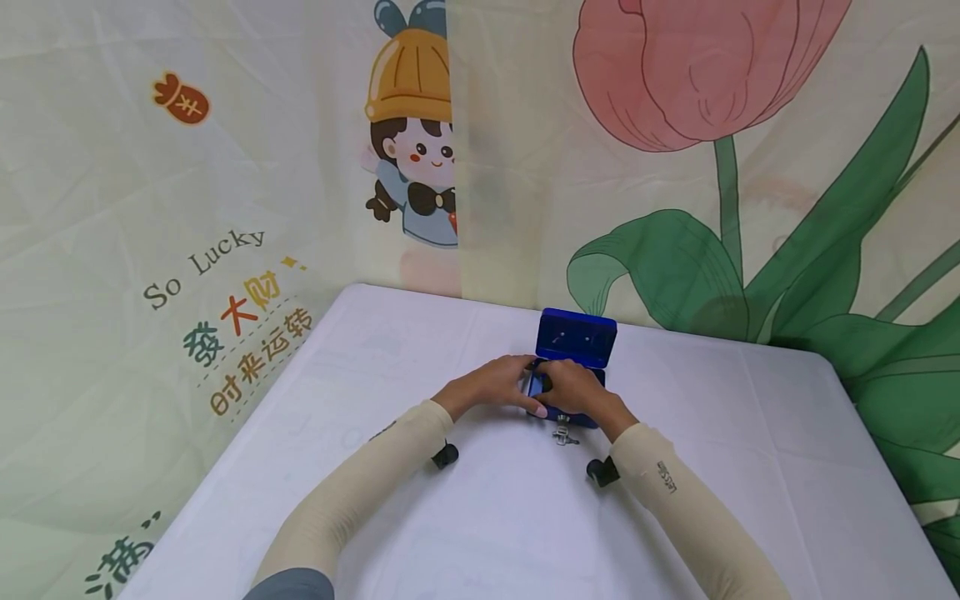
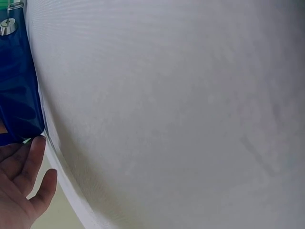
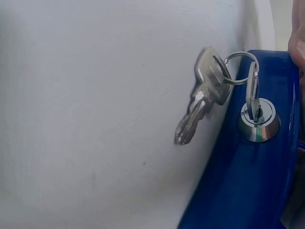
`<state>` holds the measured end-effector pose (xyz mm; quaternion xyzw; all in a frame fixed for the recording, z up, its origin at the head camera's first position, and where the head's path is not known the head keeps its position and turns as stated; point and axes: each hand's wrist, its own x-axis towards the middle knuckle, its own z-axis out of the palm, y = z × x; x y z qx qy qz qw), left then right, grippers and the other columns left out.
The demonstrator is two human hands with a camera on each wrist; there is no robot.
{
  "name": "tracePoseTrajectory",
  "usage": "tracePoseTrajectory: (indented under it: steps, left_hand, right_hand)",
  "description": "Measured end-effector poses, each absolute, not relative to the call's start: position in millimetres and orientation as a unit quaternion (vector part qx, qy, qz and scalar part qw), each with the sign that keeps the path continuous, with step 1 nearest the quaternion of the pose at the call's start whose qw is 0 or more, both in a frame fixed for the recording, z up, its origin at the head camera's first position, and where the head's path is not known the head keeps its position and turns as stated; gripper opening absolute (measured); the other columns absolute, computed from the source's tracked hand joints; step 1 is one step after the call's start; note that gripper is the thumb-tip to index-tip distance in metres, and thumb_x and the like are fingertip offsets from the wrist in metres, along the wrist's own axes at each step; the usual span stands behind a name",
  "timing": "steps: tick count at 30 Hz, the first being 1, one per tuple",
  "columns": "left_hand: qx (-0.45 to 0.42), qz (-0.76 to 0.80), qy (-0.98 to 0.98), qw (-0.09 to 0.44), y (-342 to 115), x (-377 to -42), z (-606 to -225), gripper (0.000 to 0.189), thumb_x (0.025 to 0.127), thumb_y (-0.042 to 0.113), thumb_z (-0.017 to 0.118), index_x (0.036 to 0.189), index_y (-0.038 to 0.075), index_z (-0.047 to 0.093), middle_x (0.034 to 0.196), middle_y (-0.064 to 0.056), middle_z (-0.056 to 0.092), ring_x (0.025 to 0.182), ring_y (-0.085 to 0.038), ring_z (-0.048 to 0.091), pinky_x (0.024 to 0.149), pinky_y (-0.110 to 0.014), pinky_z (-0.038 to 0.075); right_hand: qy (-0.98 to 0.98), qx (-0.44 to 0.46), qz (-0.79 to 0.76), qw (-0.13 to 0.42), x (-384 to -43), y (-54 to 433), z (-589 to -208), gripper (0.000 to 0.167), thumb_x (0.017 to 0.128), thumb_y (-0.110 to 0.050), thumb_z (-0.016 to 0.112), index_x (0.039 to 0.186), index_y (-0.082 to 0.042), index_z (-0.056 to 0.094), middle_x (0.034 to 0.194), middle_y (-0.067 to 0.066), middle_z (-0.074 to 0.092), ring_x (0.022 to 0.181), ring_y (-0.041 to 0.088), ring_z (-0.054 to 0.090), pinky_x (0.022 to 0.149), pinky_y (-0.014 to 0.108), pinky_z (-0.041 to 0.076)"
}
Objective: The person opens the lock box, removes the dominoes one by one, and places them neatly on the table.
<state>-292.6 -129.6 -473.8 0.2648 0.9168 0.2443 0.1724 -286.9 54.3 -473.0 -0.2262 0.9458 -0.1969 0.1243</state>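
A blue metal cash box [image 1: 566,417] stands towards the back of the table, its lid [image 1: 576,337] raised. My left hand [image 1: 498,382] is at the box's left side, fingers loosely bent and thumb near the front corner; in the left wrist view its fingertips [image 2: 37,143] are right at the box's corner. Over the open box, my right hand [image 1: 573,387] reaches down with bent fingers. A small dark thing [image 1: 534,364] shows by its fingertips, and I cannot tell whether they hold it. A key sits in the round lock [image 3: 259,125], with a second key [image 3: 205,95] hanging from the ring.
A white cloth covers the table [image 1: 525,517]. Behind it hangs a printed curtain [image 1: 510,167] with a large tulip and a cartoon child. Small black wrist cameras [image 1: 447,455] hang below both sleeves.
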Motion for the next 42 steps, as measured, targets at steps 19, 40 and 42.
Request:
tracePoseTrajectory:
  steps: [19,40,42]
  left_hand:
    - [0.263,0.243,0.917,0.175,-129.3,-291.9,-472.3,0.105,0.077,0.062,0.079,0.156,0.009,0.034,0.156,-0.010,0.044,0.144,-0.027,0.043,0.118,-0.043,0.037]
    - [0.277,0.254,0.912,0.166,-129.7,-293.0,-476.5,0.105,0.076,0.063,0.079,0.156,0.011,0.036,0.155,-0.008,0.046,0.143,-0.024,0.044,0.118,-0.041,0.038]
    - [0.277,0.255,0.912,0.166,-130.0,-293.1,-477.2,0.104,0.076,0.063,0.079,0.156,0.012,0.036,0.155,-0.007,0.047,0.143,-0.023,0.045,0.117,-0.040,0.038]
  right_hand:
    - [0.943,-0.238,-0.199,0.123,-285.4,56.9,-464.9,0.055,0.088,-0.030,0.079,0.135,-0.006,0.063,0.127,0.013,0.069,0.105,0.027,0.066,0.097,0.048,0.055]
    - [0.944,-0.238,-0.185,0.130,-285.0,61.9,-461.8,0.054,0.088,-0.032,0.078,0.133,-0.006,0.064,0.120,0.011,0.071,0.098,0.024,0.065,0.095,0.047,0.056]
    - [0.944,-0.237,-0.187,0.131,-284.4,62.6,-461.6,0.053,0.089,-0.031,0.078,0.133,-0.005,0.064,0.119,0.012,0.071,0.098,0.024,0.065,0.094,0.047,0.056]
